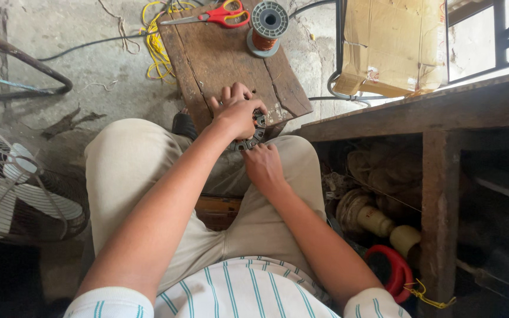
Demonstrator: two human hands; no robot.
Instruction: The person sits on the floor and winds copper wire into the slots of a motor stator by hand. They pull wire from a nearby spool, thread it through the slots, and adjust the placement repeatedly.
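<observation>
I sit with a round dark metal ring part with slots (257, 134) resting at the near edge of a small wooden board (225, 59), between my knees. My left hand (237, 112) lies curled over the top of the ring and grips it. My right hand (263, 165) presses on its lower rim from below. Most of the ring is hidden under my left hand.
Red-handled scissors (222, 15) and a spool of copper wire (266, 26) lie at the board's far end, with yellow cord (157, 47) beside it. A floor fan (13, 188) stands left. A wooden bench (431, 112) with a cardboard box (393, 44) is right; spools (378, 221) lie underneath.
</observation>
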